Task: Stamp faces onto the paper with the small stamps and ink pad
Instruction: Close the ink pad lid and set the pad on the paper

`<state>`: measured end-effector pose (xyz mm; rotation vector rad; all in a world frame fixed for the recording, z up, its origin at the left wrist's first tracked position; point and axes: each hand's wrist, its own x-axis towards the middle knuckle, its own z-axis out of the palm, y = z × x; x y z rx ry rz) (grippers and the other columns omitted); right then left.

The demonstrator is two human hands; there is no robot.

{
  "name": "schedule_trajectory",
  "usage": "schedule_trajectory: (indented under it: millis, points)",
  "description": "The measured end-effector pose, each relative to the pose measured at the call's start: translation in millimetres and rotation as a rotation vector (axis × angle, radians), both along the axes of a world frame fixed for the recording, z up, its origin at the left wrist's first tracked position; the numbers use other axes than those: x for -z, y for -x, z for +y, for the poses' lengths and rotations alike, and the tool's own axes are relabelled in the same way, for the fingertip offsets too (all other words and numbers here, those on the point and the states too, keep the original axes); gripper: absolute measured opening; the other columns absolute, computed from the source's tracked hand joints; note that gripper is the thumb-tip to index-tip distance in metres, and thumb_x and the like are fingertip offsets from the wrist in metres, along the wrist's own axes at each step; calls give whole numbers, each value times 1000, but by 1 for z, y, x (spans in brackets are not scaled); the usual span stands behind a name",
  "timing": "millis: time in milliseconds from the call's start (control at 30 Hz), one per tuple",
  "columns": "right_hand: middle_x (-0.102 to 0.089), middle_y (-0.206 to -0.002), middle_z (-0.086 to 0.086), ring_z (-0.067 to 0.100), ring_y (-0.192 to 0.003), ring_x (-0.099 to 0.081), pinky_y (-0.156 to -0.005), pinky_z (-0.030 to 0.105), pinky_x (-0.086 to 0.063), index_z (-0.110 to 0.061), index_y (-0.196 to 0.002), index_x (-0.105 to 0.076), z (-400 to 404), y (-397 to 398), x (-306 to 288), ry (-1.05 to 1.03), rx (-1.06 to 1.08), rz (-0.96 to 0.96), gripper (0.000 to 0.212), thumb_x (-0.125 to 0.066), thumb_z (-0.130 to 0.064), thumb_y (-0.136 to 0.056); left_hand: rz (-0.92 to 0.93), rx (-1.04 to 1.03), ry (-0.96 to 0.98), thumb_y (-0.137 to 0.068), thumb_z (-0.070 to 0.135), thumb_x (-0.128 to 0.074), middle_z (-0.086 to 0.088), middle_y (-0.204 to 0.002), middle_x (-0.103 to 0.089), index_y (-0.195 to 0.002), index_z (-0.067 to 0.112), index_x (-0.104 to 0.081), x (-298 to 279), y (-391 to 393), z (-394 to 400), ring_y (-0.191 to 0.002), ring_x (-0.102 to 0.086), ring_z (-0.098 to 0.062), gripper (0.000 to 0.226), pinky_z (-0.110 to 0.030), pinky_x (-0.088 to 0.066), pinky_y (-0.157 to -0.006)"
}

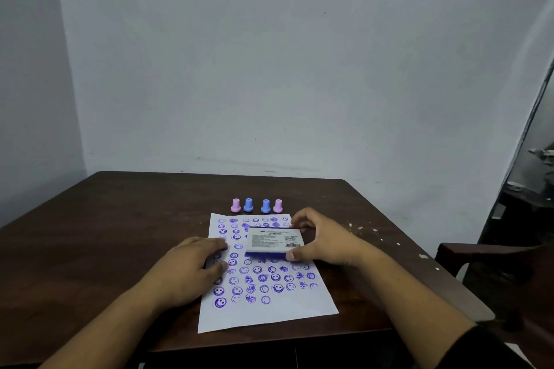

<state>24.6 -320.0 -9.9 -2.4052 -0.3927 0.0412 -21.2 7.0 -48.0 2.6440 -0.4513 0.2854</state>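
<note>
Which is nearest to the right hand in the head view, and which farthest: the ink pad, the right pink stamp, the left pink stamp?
From the right hand:
1. Ink pad, held in its fingers, on the paper.
2. Right pink stamp, just beyond the paper.
3. Left pink stamp, at the row's left end.

A white sheet of paper (269, 313) lies flat near the table's front edge, covered in rows of purple-blue stamped faces (mostly smileys, some smudged), its lower margin blank. On its upper right part sits a closed ink pad (274, 241), blue-edged with a white printed label and barcode on its top. Just beyond the paper's far edge four small stamps stand upright in a row: a pink stamp (236, 205), two blue stamps (248, 204) (265, 206), and another pink one (278, 205).
</note>
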Motion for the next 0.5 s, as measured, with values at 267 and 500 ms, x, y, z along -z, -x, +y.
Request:
schedule_trajectory:
  millis: [267, 500]
  points:
    - [-67, -122, -24, -8, -108, -67, -88, 17, -55, -53, -118, -54, 26, 28, 9, 36, -89, -6, 78, -96, -65, -53, -32, 24, 7, -102, 31, -47, 18, -149, -48, -145, 34, -51, -2, 0, -2, -136, -36, -4, 43, -21, -29, -110]
    - [-65, -119, -23, -16, -97, -66, -75, 6, -53, -53, -115, -58, 27, 31, 15, 14, -90, 23, 68, -96, -60, -59, -31, 17, -3, -103, 30, -44, 16, -151, -47, -147, 33, -49, -1, 2, -3, -138, -36, -4, 44, -17, -28, -108]
